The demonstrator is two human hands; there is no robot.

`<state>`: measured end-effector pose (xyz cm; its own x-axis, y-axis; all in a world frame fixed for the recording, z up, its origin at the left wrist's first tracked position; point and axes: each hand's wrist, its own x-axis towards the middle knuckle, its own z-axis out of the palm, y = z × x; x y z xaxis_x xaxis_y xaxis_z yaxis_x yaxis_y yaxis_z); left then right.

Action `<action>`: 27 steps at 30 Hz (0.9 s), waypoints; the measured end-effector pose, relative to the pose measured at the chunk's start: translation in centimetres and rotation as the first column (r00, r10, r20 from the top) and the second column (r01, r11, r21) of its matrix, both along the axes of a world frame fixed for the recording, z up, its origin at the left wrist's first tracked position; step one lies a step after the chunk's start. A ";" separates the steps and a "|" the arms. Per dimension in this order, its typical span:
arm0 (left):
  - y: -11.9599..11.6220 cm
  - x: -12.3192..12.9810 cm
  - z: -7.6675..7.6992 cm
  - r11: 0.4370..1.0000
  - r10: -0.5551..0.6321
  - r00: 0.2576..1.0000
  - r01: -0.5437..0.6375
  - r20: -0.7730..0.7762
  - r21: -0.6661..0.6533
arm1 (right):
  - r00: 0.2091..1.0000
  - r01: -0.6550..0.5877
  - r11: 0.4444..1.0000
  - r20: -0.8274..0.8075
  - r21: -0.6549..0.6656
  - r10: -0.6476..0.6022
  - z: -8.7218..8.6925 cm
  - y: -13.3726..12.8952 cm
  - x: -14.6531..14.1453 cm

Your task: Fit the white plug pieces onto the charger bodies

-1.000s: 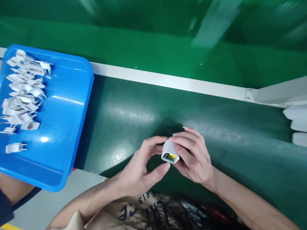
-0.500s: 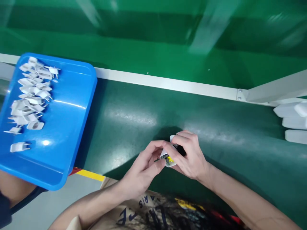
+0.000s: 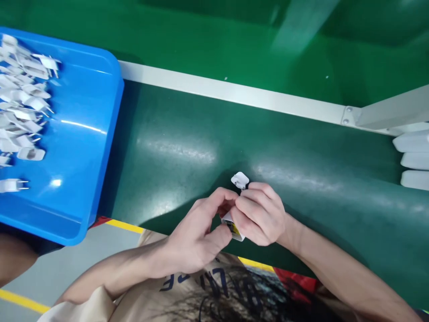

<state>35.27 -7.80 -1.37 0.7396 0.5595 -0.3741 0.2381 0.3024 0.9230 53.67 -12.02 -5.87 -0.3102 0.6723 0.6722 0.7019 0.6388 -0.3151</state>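
Note:
Between my hands is a white plug charger housing (image 3: 238, 237), its near end open and showing yellow and dark parts inside. My left hand (image 3: 201, 232) has its thumb and bent fingers closed around the housing's left side. Curled fingers of my right hand (image 3: 259, 214) cover most of the housing from the right. Just beyond the fingertips a white end piece (image 3: 240, 180) with small dark marks shows at the far side. Whether it is still joined to the housing is hidden by my fingers.
A blue tray (image 3: 83, 161) at the left holds many white plug chargers (image 3: 31, 154) with pins. White long pieces (image 3: 415, 160) lie at the right edge. A pale metal rail (image 3: 208, 89) crosses behind the green work surface (image 3: 174, 174). Part of another person's limb (image 3: 16, 259) shows at lower left.
My right hand's fingers have curled in further over the housing. The white end piece now shows more fully beyond them. The view has shifted, so the tray sits further left and higher.

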 end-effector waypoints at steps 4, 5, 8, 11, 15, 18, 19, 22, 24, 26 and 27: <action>0.0 -0.1 0.1 0.999 -0.013 1.000 0.014 0.020 -0.044 | 0.999 -0.034 0.999 0.030 0.018 0.033 -0.3 -0.1 -0.1; 0.0 -0.2 0.1 0.999 -0.012 1.000 0.014 0.028 -0.046 | 0.999 -0.036 0.999 0.025 0.020 0.035 -0.3 -0.1 0.0; -0.1 -0.1 0.0 0.999 -0.005 0.999 0.006 0.051 -0.034 | 0.998 -0.058 0.998 0.009 0.014 0.057 -0.3 -0.2 0.1; -0.2 -0.1 -0.1 0.999 0.002 0.999 0.000 0.054 -0.039 | 0.996 -0.084 0.996 0.014 -0.006 0.084 -0.4 -0.3 0.1; 0.0 -0.3 0.1 0.997 -0.015 1.000 0.017 0.016 -0.081 | 0.997 -0.065 0.998 -0.035 -0.026 0.064 -0.5 -0.3 -0.2; 0.5 -0.6 0.7 0.991 -0.100 0.995 0.099 -0.008 -0.095 | 0.995 -0.058 0.996 -0.090 -0.065 0.052 -0.6 -0.2 -0.3; 0.6 -0.7 0.9 0.988 -0.125 0.992 0.123 -0.014 -0.094 | 0.993 -0.061 0.995 -0.105 -0.082 0.053 -0.6 -0.2 -0.3; 0.8 -1.0 1.0 0.984 -0.137 0.990 0.133 -0.019 -0.119 | 0.988 -0.099 0.988 -0.130 -0.119 0.084 -0.8 -0.3 -0.2; 0.6 -1.1 0.5 0.982 -0.118 0.993 0.116 -0.006 -0.147 | 0.986 -0.113 0.986 -0.137 -0.126 0.095 -1.1 -0.4 -0.2; 0.2 -1.2 -0.2 0.981 -0.095 0.995 0.095 0.006 -0.167 | 0.988 -0.106 0.987 -0.126 -0.123 0.091 -1.4 -0.6 -0.2; 0.0 -1.2 -0.6 0.982 -0.079 0.997 0.079 0.007 -0.173 | 0.990 -0.093 0.988 -0.114 -0.126 0.079 -1.5 -0.7 -0.3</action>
